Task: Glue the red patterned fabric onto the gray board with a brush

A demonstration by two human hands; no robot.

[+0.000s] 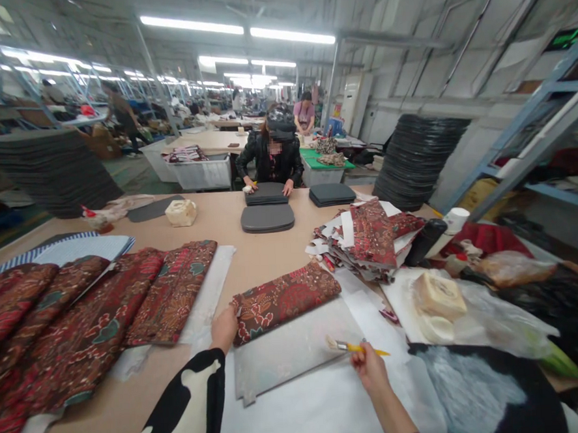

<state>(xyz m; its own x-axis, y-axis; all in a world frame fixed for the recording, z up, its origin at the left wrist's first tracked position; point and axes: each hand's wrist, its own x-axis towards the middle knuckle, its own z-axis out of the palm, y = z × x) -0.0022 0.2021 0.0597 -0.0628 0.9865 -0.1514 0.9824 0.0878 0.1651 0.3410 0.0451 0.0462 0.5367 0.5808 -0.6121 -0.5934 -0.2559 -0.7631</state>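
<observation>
My left hand (224,327) grips the left end of a folded strip of red patterned fabric (285,299), holding it back off a grey board (294,349) that lies on white paper (324,404). My right hand (369,365) pinches a yellow-handled brush (352,347); its pale bristles touch the right part of the grey board. The fabric strip covers the board's far edge.
Red patterned fabric panels (80,321) lie spread at the left. A pile of fabric-and-paper pieces (368,238) sits at the right, beside a plastic bag with a pale block (438,295). Across the table a person works on dark grey pads (267,218). Black stacks (415,160) stand behind.
</observation>
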